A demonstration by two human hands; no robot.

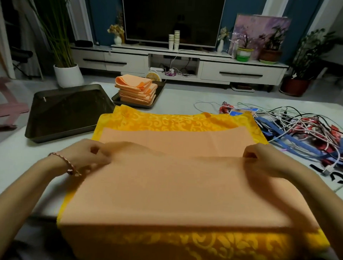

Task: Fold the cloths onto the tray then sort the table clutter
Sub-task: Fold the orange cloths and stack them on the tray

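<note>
The peach cloth (pixel 174 188) lies at the near edge of the table (pixel 187 97), centred in front of the person, with its near part hanging over that edge. It rests on a larger yellow patterned cloth (pixel 167 122), which shows beyond it on the far side and below it at the near edge. A portion of the peach cloth is lifted into a raised fold that runs from left to right across its middle. The left hand (pixel 84 156) grips the left end of this fold with the fingers curled and pinching the fabric. The right hand (pixel 263 160) pinches the right end in the same manner. Both hands are blurred, so the exact fingers in contact with the fabric cannot be told. A braided bracelet (pixel 68 165) sits on the left wrist. A stack of folded cloths (pixel 137 91) in the same peach colour stands on a small dark tray (pixel 117 99) near the far edge of the table, just beyond the yellow patterned cloth. A large dark tray (pixel 66 114) lies at the left edge, just beside the yellow patterned cloth. A tangle of cables (pixel 303 122), mixed with blue straps (pixel 294 142) and red items, covers the right side of the table. Beyond the table, a white TV stand (pixel 242 74) carries stacked paper cups (pixel 174 40).
</note>
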